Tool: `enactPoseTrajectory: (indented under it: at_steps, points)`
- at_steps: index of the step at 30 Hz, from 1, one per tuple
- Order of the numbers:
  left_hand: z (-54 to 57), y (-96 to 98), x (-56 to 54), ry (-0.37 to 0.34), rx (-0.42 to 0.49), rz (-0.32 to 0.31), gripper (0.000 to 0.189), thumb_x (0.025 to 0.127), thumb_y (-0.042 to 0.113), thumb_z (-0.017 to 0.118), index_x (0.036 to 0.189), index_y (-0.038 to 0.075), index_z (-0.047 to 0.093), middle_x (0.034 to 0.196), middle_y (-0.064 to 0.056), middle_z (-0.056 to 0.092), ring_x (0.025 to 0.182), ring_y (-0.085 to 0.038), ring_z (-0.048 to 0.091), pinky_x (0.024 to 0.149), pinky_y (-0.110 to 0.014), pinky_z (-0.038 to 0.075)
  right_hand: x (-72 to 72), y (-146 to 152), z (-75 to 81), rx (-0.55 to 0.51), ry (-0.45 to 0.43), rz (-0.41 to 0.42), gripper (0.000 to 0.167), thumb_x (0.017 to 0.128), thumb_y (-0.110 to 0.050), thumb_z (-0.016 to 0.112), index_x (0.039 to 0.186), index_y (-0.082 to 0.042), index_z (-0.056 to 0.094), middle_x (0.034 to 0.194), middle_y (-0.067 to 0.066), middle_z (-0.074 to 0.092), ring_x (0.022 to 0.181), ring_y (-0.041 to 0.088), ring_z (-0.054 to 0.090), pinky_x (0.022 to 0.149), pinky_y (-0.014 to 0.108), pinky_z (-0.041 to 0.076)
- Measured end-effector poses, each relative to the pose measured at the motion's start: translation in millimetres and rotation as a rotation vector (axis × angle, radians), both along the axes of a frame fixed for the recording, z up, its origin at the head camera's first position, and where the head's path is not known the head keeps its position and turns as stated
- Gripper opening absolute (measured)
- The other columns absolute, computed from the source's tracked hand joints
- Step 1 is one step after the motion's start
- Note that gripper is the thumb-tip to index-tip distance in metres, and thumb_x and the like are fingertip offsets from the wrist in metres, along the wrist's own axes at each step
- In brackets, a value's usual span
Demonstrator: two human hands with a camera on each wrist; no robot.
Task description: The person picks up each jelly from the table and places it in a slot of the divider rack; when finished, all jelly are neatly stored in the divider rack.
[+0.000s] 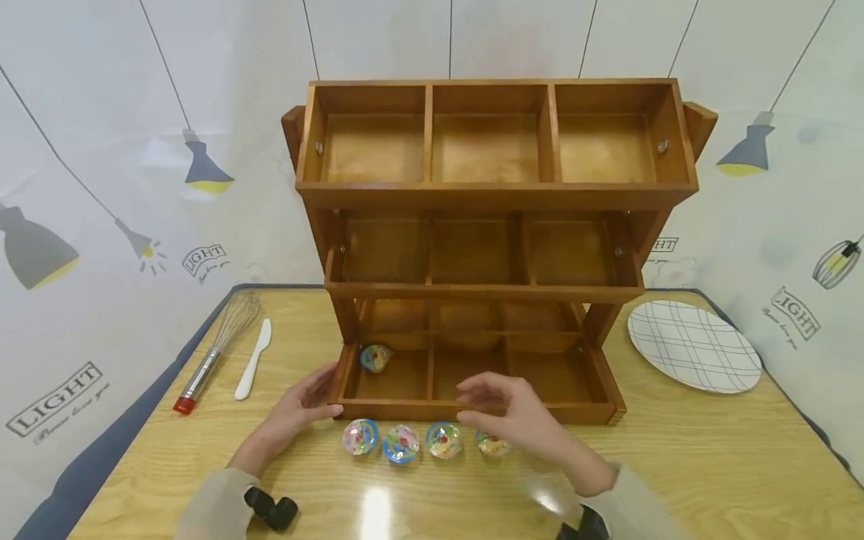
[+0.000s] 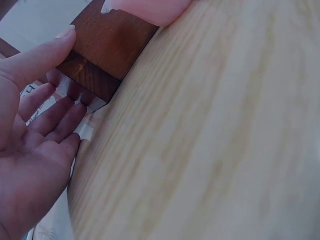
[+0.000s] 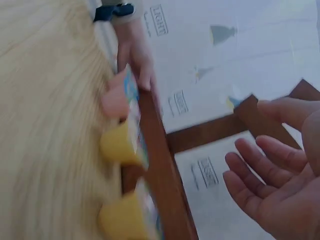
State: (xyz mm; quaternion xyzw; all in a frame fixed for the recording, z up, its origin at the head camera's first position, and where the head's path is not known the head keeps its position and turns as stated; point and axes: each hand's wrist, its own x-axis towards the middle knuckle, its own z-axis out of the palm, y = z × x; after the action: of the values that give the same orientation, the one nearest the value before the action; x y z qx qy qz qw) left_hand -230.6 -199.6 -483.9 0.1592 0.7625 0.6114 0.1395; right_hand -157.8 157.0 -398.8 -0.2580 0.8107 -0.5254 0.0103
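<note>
One cup (image 1: 375,358) is in the rack (image 1: 496,197), four cups (image 1: 401,444) before it; left hand (image 1: 297,409) grips its corner, right hand (image 1: 518,415) empty.

Shelf (image 1: 496,196) upper centre, one cup (image 1: 375,358) in its bottom-left slot, four more cups (image 1: 401,444) in front, whisk (image 1: 214,352) mid-left, plate (image 1: 694,346) mid-right.

Pink cups (image 3: 115,102), yellow cups (image 3: 119,144) beside wooden rack (image 3: 161,170).

Head view: from above me, facing forward and down across my bench (image 1: 715,457); both wrist views, closer, share the wooden rack (image 1: 496,198).
</note>
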Motion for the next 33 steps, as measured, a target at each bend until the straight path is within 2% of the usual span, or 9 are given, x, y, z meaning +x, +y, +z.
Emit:
enactPoseTrajectory:
  at_steps: [3,6,9,12,14,18,22,28,33]
  points:
    - [-0.5,2.4,0.1,-0.003,-0.001,-0.006,0.075,0.079,0.02,0.065,0.141,0.013,0.024,0.146,-0.013,0.025,0.132,-0.028,0.024,0.1,-0.012,0.03,9.9,31,-12.1,-0.011,0.083,-0.008,0.028,0.079,-0.013,0.065,0.105,-0.004,0.059,0.095,0.016,0.065,0.086,0.019,0.062,0.076,0.03,0.052]
    - [0.5,3.4,-0.8,-0.003,0.001,-0.015,0.075,0.079,0.02,0.066,0.141,0.013,0.024,0.145,-0.013,0.026,0.132,-0.028,0.026,0.099,-0.012,0.031,17.4,58,-26.8,-0.026,0.116,-0.048,0.029,0.078,-0.007,0.066,0.105,-0.001,0.059,0.096,0.018,0.064,0.089,0.018,0.062,0.077,0.029,0.052]
    - [2.7,2.7,-1.8,-0.002,0.008,-0.019,0.075,0.079,0.019,0.066,0.141,0.012,0.024,0.145,-0.013,0.027,0.131,-0.029,0.026,0.092,-0.005,0.031,24.3,79,-38.6,0.019,0.098,-0.109,0.029,0.077,-0.008,0.067,0.105,-0.003,0.06,0.102,0.015,0.064,0.094,0.01,0.06,0.082,0.024,0.05]
    - [4.8,1.9,-2.0,0.014,0.01,-0.029,0.075,0.079,0.018,0.066,0.141,0.01,0.024,0.144,-0.016,0.027,0.13,-0.031,0.027,0.091,-0.004,0.032,31.0,92,-46.8,0.097,0.087,-0.172,0.033,0.074,-0.012,0.07,0.105,-0.006,0.061,0.105,0.011,0.064,0.097,0.0,0.056,0.083,0.022,0.048]
    - [5.1,1.8,-2.0,0.015,0.006,-0.028,0.076,0.079,0.018,0.066,0.141,0.01,0.024,0.144,-0.016,0.027,0.13,-0.031,0.027,0.091,-0.004,0.032,33.6,99,-52.3,0.125,0.059,-0.184,0.038,0.073,-0.015,0.072,0.108,-0.005,0.06,0.108,0.012,0.063,0.1,-0.002,0.053,0.083,0.021,0.047]
    - [4.5,1.4,-2.2,0.014,-0.007,-0.024,0.075,0.079,0.018,0.066,0.141,0.011,0.024,0.144,-0.016,0.028,0.13,-0.031,0.028,0.091,-0.004,0.032,32.2,111,-64.2,0.098,-0.007,-0.128,0.051,0.072,-0.015,0.073,0.117,-0.001,0.054,0.112,0.018,0.059,0.099,-0.003,0.053,0.081,0.018,0.047]
    - [3.5,1.2,-2.4,0.016,-0.007,-0.018,0.075,0.079,0.018,0.066,0.141,0.012,0.024,0.144,-0.015,0.028,0.131,-0.03,0.027,0.092,-0.005,0.031,28.4,118,-74.5,0.051,-0.077,-0.054,0.053,0.074,-0.011,0.07,0.122,0.001,0.05,0.114,0.014,0.058,0.097,-0.001,0.054,0.079,0.017,0.047]
    - [1.9,-0.5,-1.4,0.006,0.011,-0.013,0.075,0.079,0.017,0.066,0.141,0.01,0.024,0.145,-0.015,0.027,0.132,-0.029,0.025,0.094,-0.005,0.03,25.7,119,-80.8,-0.014,-0.073,-0.01,0.049,0.075,-0.004,0.067,0.12,0.003,0.05,0.111,0.002,0.059,0.094,0.001,0.055,0.076,0.019,0.049]
    - [1.5,-2.2,-0.2,0.0,0.015,-0.012,0.075,0.079,0.018,0.066,0.141,0.009,0.023,0.145,-0.015,0.026,0.132,-0.029,0.024,0.095,-0.005,0.029,25.6,117,-79.9,-0.028,-0.06,-0.014,0.048,0.075,-0.003,0.067,0.119,0.004,0.05,0.11,0.0,0.06,0.092,0.002,0.056,0.075,0.019,0.048]
